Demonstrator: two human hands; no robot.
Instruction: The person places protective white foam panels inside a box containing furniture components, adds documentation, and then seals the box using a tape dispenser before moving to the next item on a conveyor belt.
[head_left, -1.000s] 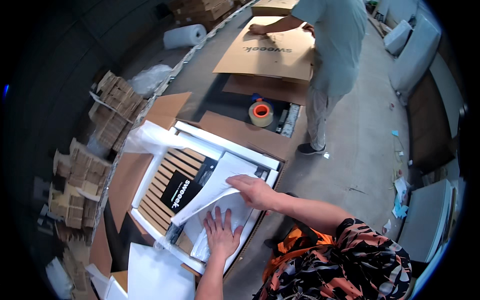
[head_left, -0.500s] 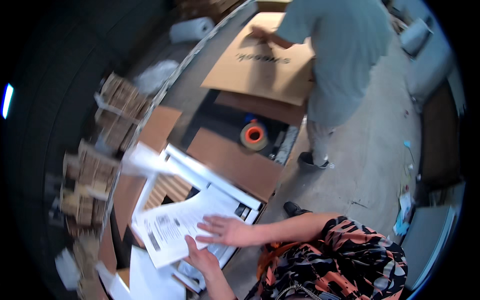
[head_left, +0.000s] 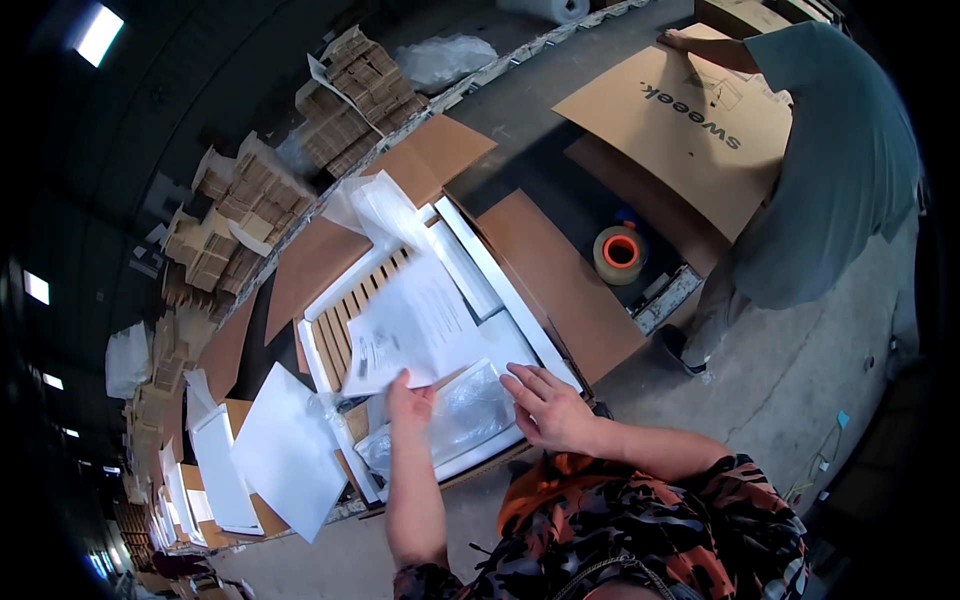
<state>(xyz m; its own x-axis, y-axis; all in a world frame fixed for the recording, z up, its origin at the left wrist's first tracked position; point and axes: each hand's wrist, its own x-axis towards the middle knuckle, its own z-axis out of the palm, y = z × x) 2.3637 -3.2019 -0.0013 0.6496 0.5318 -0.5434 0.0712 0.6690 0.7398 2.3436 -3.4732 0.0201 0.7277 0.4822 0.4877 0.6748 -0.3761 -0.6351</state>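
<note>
My left hand (head_left: 410, 404) grips the near edge of a printed paper booklet (head_left: 415, 325). Its sheets hang over an open brown carton. Apart from the paper, my right hand (head_left: 552, 408) has its fingers spread above the carton's near right corner. Below both hands, a clear plastic-wrapped package (head_left: 455, 410) lies inside a white foam frame (head_left: 530, 345). Wooden slats (head_left: 345, 315) show beyond the left hand, partly covered by the booklet. A crumpled white foam sheet (head_left: 385, 208) sits at the carton's far side.
A roll of tape (head_left: 619, 255) with an orange core stands on the dark conveyor beyond an open flap (head_left: 555, 285). At far right, a co-worker (head_left: 830, 170) handles a large closed carton (head_left: 690, 120). White panels (head_left: 290, 450) lie left. Stacked cardboard (head_left: 250, 200) lines the far side.
My right hand has come off the paper and moved right, opening. My left hand now holds the booklet's edge farther out over the slats. The view has swung left.
</note>
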